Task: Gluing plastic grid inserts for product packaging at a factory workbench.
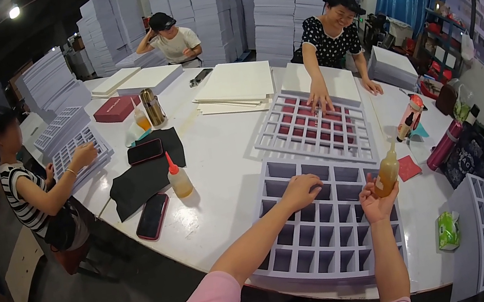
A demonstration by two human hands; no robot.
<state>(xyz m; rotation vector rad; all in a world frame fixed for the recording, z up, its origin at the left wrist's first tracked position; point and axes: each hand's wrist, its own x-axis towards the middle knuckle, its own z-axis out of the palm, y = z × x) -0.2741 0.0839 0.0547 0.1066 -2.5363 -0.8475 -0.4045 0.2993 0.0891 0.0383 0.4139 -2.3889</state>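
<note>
A deep, pale lilac grid tray [327, 230] with many square compartments sits on the table in front of me, its material looking like foam board. Over its upper middle rests my left hand [302, 193], fingers bent and close together at the dividers; whatever they pinch is hidden. My right hand [378, 198] is wrapped round a squeeze bottle [386, 172] of amber liquid, held nozzle up above the tray's right side. Just beyond lies a flatter lattice frame [316, 128] with dark red showing through several openings, and a co-worker's hand [319, 98] reaches onto it.
Left of the tray are a red-capped squeeze bottle [179, 178], a phone [153, 217], another phone [145, 151] and black sheets [132, 186]. White boards [235, 84] lie farther back. A tissue pack [448, 231] is at right. Another person [35, 187] handles a grid at left.
</note>
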